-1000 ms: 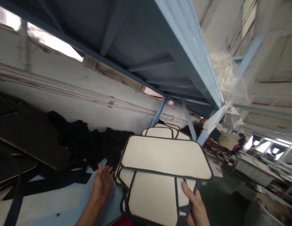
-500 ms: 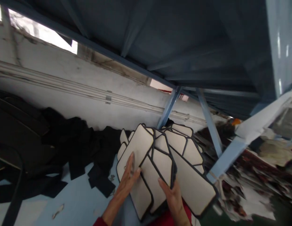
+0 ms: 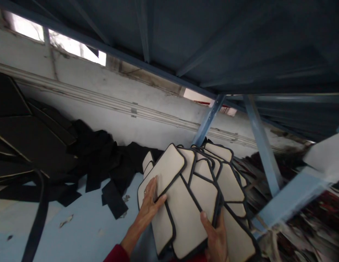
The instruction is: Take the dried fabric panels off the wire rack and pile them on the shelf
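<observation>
A: Location and handling of the cream panels (image 3: 182, 211)?

B: Overlapping pile, lower centre of frame, between and beneath the hands. Judged light, fairly stiff, liable to slide; best held by opposite bound edges.

A: Grip?

B: Left hand (image 3: 149, 203) lies open, flat on the leftmost large panel (image 3: 165, 171). Right hand (image 3: 217, 233) pinches a middle edge, thumb on top; fingertips hidden.

Dim overall, near-black under blue metal shelf (image 3: 240, 54). Blown out at window openings (image 3: 73, 45), upper left. Evenly, softly lit on cream panels (image 3: 182, 214). Crushed shadows in black fabric heap (image 3: 101, 154). Smeared lower right; stretched toward edges.
</observation>
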Motion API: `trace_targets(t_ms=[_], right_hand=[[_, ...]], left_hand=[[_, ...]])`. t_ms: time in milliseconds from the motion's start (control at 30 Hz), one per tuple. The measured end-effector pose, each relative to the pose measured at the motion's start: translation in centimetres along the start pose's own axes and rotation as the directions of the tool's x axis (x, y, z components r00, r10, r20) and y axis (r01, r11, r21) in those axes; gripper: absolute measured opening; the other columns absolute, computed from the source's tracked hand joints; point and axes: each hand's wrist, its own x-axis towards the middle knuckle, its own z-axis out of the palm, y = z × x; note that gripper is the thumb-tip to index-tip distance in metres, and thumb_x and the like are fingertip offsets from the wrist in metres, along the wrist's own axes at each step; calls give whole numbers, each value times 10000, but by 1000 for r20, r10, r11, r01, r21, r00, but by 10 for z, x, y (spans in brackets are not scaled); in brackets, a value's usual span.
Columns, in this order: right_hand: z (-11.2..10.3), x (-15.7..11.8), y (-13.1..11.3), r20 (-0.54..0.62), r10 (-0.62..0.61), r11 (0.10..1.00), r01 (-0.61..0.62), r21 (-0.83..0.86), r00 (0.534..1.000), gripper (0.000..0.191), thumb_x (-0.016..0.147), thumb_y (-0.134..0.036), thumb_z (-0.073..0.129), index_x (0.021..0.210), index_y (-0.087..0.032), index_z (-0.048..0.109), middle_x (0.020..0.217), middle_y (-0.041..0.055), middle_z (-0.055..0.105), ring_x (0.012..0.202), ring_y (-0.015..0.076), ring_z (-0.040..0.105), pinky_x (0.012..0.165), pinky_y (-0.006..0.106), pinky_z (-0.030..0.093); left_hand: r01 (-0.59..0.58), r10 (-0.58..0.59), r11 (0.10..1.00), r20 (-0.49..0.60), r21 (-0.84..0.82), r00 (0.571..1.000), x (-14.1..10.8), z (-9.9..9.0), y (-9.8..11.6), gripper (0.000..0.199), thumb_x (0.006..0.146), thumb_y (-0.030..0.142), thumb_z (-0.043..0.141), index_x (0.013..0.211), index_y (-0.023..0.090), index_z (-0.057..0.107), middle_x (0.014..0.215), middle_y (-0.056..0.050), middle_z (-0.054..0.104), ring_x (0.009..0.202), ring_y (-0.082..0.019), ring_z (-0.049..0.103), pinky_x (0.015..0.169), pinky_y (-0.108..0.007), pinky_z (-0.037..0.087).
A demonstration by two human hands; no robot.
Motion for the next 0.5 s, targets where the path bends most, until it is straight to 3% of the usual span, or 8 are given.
trace_targets(t_ms=[100, 167, 233, 333, 433, 500], right_hand=[[2, -2, 4, -203, -138, 983, 109, -146, 969, 913, 673, -552, 682, 1390, -121, 317, 1377, 173, 400, 1230, 327, 425, 1021, 468, 370], [5, -5, 4, -267, -333, 920, 249, -304, 904, 906, 675, -557, 690, 1376, -100, 343, 1356, 206, 413, 1221, 351, 426, 1017, 515, 355], [6, -7, 3, -216, -519, 807, 391, -442, 827, 836, 717, -525, 676, 1364, -95, 367, 1298, 222, 467, 1165, 355, 478, 961, 536, 402], [5, -4, -3, -50, -745, 575, 602, -554, 665, 736, 774, -405, 665, 1368, -98, 360, 1321, 238, 434, 1206, 375, 435, 932, 566, 412], [4, 4, -11, 69, -859, 355, 687, -634, 508, 595, 787, -263, 662, 1313, -103, 435, 1385, 242, 351, 1288, 407, 314, 959, 596, 366], [3, 8, -14, 174, -895, 213, 737, -642, 410, 412, 791, -179, 647, 1187, -128, 547, 1305, 194, 471, 1288, 378, 333, 991, 567, 342]], left_hand=[[-5, 5, 1000, -11, 11, 1000, -1, 7, -7, 782, 792, 548, 512, 1422, 158, 262, 1509, -128, 217, 1398, -247, 136, 1144, -457, 95], [10, -10, 1000, -17, 7, 1000, -2, 10, -12, 761, 797, 543, 509, 1423, 187, 262, 1508, -111, 226, 1396, -243, 144, 1142, -465, 100], [18, -18, 1000, -26, 11, 1000, -3, 12, -14, 752, 804, 540, 496, 1426, 194, 255, 1505, -105, 234, 1397, -238, 141, 1141, -465, 96], [2, -2, 999, 2, 35, 1000, -5, 11, -11, 751, 801, 534, 497, 1423, 181, 267, 1509, -111, 214, 1402, -229, 122, 1145, -443, 86], [-2, 0, 999, 45, 52, 999, -6, 9, -5, 762, 789, 537, 516, 1418, 175, 284, 1520, -118, 167, 1408, -231, 86, 1143, -435, 90], [2, -6, 998, 59, 59, 998, -7, 8, -3, 762, 790, 542, 518, 1421, 185, 282, 1522, -118, 151, 1409, -236, 71, 1139, -445, 97]])
